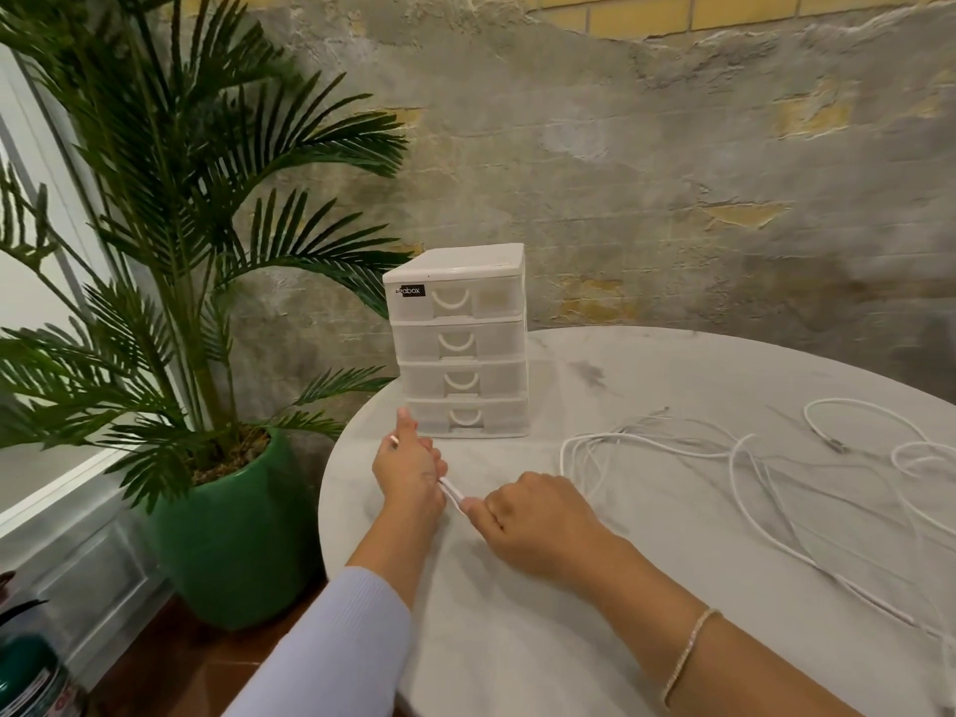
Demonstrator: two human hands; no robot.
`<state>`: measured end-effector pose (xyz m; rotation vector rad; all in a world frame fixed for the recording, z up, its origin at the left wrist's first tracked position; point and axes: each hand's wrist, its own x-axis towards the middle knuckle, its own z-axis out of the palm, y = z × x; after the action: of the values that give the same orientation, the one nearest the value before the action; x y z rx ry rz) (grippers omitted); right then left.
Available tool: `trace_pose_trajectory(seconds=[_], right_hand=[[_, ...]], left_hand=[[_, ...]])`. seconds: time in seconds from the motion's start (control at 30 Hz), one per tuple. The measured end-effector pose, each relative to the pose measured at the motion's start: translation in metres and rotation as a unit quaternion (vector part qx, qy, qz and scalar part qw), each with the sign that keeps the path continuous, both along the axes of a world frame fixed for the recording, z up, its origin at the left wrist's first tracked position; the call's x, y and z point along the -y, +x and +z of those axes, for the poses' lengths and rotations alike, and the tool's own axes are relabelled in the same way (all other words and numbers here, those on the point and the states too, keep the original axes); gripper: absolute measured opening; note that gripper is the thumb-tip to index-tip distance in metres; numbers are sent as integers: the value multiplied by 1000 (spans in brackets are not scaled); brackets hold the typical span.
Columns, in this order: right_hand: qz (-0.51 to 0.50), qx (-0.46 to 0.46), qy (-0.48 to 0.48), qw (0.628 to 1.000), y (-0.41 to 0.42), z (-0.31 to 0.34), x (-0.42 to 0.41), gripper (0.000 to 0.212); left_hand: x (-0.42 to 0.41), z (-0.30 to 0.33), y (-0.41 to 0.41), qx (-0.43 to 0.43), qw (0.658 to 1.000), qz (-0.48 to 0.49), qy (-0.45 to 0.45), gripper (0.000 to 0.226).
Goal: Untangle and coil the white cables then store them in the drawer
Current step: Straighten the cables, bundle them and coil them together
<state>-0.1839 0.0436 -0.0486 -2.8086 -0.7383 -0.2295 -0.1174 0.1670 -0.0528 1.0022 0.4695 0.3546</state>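
Note:
A white plastic drawer unit (460,344) with several shut drawers stands at the table's left rear. Loose white cables (745,458) lie tangled across the right half of the table. My left hand (408,470) grips a folded stretch of white cable (451,493) just in front of the drawer unit, a cable end poking out by its thumb. My right hand (533,520) pinches the same stretch a few centimetres to the right. The cable runs taut between both hands.
The round pale marble table (595,587) curves away at its left edge close to my left hand. A palm in a green pot (233,530) stands on the floor left of the table. A rough plaster wall rises behind.

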Motion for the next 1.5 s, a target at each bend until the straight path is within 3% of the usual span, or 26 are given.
trace_pose_trajectory(seconds=[0.1, 0.2, 0.3, 0.4, 0.53, 0.6, 0.7, 0.8, 0.87, 0.97, 1.1, 1.2, 1.37, 1.43, 1.5], right_hand=[[-3, -27, 1, 1000, 2, 1, 6, 57], [-95, -37, 39, 994, 17, 2, 25, 63], [-182, 1, 61, 981, 34, -1, 38, 60], [-201, 20, 56, 978, 38, -6, 40, 55], [-56, -37, 0, 998, 27, -9, 26, 47], [-21, -63, -7, 998, 27, -9, 21, 46], [-56, -76, 25, 995, 33, -11, 24, 45], [-140, -41, 61, 987, 39, -13, 33, 48], [-182, -24, 74, 980, 43, -15, 38, 49], [-215, -16, 91, 972, 48, -19, 42, 48], [-212, -17, 79, 974, 50, -21, 44, 48], [-203, -20, 68, 977, 51, -21, 46, 48], [-199, -13, 64, 978, 51, -22, 47, 48], [-197, -10, 65, 978, 51, -22, 47, 48], [-198, -9, 70, 978, 52, -23, 47, 49]], left_hand=[[-3, 0, 1, -10, 999, -10, -36, 31], [-9, 8, -3, -5, 989, -94, -115, 34], [-5, 10, -10, -10, 980, -155, -121, 35], [-5, 10, -13, -6, 989, -121, -88, 33], [-13, 7, -5, -17, 999, -11, -40, 32], [-14, 3, -4, -25, 999, 18, -39, 43], [-15, 0, -6, -19, 998, -5, -55, 70], [-16, 1, -7, -20, 998, -34, -50, 75], [-18, 1, -5, -29, 999, -15, -38, 67], [-20, 0, -2, -57, 998, 16, 9, 38], [-24, -8, -3, -93, 986, 0, 140, 31], [-33, -11, -8, -107, 958, -19, 265, 26], [-47, -4, -19, -124, 864, 29, 486, 23], [-46, -3, -19, -85, 800, 52, 591, 26], [-29, -2, -19, 0, 760, -3, 650, 23]])
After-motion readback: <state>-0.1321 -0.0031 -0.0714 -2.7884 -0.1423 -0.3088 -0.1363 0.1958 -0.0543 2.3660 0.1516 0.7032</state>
